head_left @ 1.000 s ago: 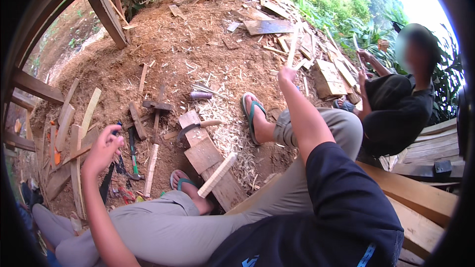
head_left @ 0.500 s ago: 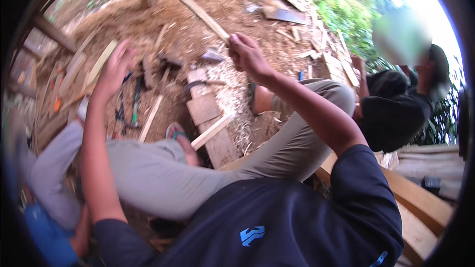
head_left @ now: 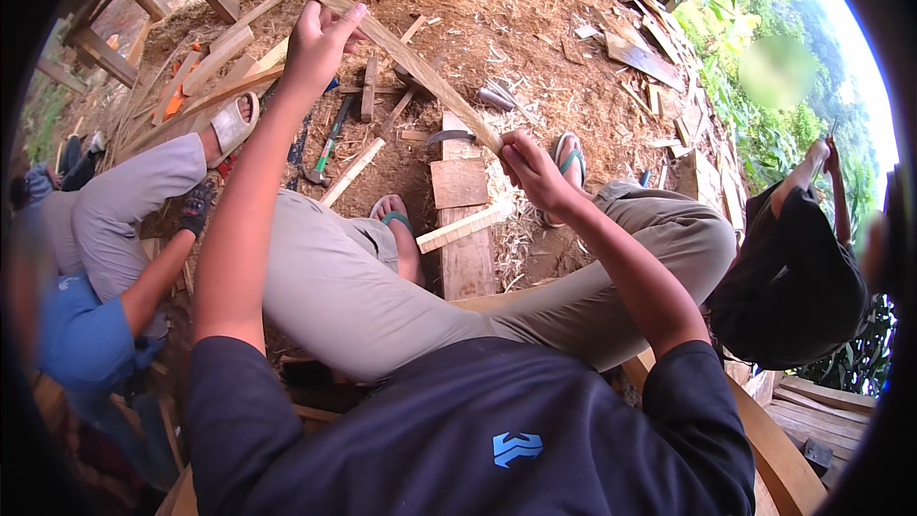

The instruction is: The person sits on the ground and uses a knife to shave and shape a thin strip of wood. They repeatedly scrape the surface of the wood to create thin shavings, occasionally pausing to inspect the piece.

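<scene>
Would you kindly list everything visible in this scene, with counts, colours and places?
long wood strip: one, pale tan, held across the upper middle in both hands
flat boards: several, brown, on the ground between the feet
wood shavings: a heap, straw-coloured, beside the boards
green-handled tool: one, on the ground left of the boards
seated people: two, one at the left edge, one at the right
left hand: grips the strip's upper part
right hand: grips its lower end

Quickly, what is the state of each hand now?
Left hand: closed on the long wooden strip.
Right hand: closed on the same strip's lower end.
</scene>
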Motion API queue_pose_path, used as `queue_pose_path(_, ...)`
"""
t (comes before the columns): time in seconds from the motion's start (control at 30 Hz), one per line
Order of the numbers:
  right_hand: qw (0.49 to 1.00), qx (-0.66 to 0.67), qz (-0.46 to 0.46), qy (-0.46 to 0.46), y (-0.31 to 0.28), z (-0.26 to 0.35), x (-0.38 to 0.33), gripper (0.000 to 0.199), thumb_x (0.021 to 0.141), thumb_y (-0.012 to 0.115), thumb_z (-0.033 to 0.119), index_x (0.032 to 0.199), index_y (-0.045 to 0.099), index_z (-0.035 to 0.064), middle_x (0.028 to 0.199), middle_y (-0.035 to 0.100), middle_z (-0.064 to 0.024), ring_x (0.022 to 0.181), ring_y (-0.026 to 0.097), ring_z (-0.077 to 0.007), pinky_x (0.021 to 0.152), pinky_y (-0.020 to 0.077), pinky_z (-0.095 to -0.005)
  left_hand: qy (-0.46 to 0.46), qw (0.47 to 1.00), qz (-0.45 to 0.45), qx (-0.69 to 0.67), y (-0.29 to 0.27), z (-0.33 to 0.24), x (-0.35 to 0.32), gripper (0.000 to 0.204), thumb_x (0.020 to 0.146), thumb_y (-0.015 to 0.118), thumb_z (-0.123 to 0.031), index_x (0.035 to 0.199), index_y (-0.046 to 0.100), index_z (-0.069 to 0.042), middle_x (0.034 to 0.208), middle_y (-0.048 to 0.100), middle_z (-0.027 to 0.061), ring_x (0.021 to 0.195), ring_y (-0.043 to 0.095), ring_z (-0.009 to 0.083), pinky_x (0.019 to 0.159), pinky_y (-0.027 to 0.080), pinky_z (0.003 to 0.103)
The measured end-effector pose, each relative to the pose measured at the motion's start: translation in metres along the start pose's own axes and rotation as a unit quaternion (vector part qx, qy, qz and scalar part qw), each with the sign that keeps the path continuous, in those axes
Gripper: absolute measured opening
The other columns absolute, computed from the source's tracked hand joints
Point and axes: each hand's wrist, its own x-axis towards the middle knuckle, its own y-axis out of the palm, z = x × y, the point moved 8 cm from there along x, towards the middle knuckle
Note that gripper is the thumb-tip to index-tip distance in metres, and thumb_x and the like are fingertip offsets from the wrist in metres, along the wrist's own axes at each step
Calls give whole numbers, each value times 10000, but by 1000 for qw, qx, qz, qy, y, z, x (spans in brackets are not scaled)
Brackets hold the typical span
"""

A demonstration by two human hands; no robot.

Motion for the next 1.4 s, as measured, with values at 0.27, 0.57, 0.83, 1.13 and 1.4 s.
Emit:
queue_pose_path(0.27, 995, -68, 9, 68, 17, -55, 6, 281, 975, 550, 199, 1174, 602, 6, 1129, 685, -144, 1010, 684, -297, 891, 506, -371, -14, 998, 51, -17, 10, -7, -9, 277, 951, 670, -255, 1096, 613, -26, 929, 687, 49, 816, 703, 137, 686, 557, 246)
queue_pose_path(0.57, 888, -441, 132, 15, 56, -102, -36, 557, 758, 628, 38, 1294, 482, 82, 1203, 553, -175, 1146, 564, -366, 916, 486, -479, 4, 994, 79, 75, 22, -18, -21, 253, 909, 721, -252, 1010, 646, -32, 869, 700, 49, 736, 680, 116, 686, 542, 266)
queue_pose_path(0.83, 823, -545, 147, -59, 75, -103, -42, 468, 807, 601, 54, 1254, 464, 75, 1106, 555, -143, 1065, 585, -292, 874, 495, -422, 62, 996, 32, 64, 17, -35, -21, 211, 896, 734, -230, 991, 667, -55, 847, 692, 21, 692, 632, 91, 652, 526, 250)
queue_pose_path(1.13, 785, -597, 145, -81, 92, -119, -49, 349, 931, 551, 181, 1263, 480, 100, 1095, 620, -101, 1018, 640, -263, 830, 491, -402, 33, 995, 94, -5, 44, -35, -33, 149, 911, 719, -161, 960, 644, -42, 859, 674, 7, 662, 594, 65, 602, 482, 219)
queue_pose_path(1.4, 789, -583, 194, -7, 93, -137, -53, 391, 909, 574, 146, 1279, 460, 90, 1197, 593, -140, 1042, 662, -303, 781, 567, -413, 36, 987, 151, 45, 63, -19, -35, 176, 922, 694, -170, 1027, 641, -39, 862, 669, 13, 733, 614, 80, 640, 489, 236)
